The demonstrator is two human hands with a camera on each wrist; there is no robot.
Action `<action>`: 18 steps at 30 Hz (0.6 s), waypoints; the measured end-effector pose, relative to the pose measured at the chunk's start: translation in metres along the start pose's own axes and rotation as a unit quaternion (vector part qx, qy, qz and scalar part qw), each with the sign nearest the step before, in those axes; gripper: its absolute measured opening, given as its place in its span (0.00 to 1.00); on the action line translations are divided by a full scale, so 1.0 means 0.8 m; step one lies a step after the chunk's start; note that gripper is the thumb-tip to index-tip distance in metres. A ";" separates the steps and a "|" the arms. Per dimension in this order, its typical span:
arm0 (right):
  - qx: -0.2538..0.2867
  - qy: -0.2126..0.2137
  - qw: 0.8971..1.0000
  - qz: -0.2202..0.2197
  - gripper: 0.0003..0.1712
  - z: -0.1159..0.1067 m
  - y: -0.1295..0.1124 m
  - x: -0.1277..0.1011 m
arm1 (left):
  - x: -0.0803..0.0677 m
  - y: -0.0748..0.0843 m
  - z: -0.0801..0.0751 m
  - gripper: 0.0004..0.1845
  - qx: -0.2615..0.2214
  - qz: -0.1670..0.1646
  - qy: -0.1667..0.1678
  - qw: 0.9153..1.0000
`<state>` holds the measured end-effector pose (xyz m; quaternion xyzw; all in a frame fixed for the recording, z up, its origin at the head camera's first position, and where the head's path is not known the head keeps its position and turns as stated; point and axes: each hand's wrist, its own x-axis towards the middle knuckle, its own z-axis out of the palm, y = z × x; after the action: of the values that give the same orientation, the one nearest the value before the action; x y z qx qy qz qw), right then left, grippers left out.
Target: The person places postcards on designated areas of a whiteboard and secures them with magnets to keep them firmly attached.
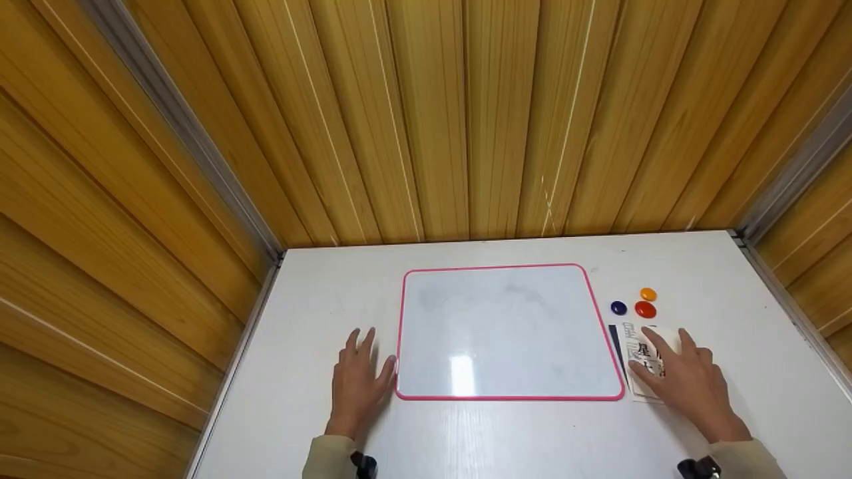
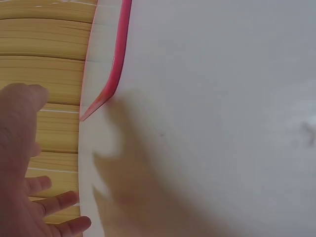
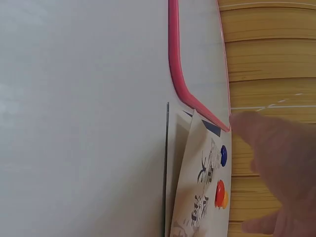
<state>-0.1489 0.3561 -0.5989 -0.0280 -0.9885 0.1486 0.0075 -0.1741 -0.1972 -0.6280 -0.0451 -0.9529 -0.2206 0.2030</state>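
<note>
A whiteboard (image 1: 499, 326) with a pink frame lies flat in the middle of the white table. My left hand (image 1: 359, 382), fingers spread, is at the board's left edge, its thumb by the pink frame; whether they touch is unclear. Over a small stack of printed paper sheets (image 3: 195, 168) with dark characters, to the right of the board, hovers my right hand (image 1: 695, 386). Its fingers are spread and hide part of the sheets. A dark strip (image 1: 618, 349) shows along the stack's left side. Neither hand holds anything.
Beyond the sheets lie three round button-like magnets: dark blue (image 1: 619, 308), red (image 1: 645, 309) and orange (image 1: 648, 294). Wood-patterned panels (image 1: 466, 133) wall in the table (image 1: 319, 293) at the back and both sides.
</note>
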 end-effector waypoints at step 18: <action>0.059 -0.082 0.994 0.046 0.49 -0.013 0.006 -0.003 | 0.002 0.030 0.003 0.31 -0.078 -0.091 -0.088 0.989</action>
<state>-0.1459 0.3637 -0.5901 -0.0604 -0.9730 0.2084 -0.0789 -0.1724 -0.1743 -0.6196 0.0073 -0.9471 -0.3070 0.0934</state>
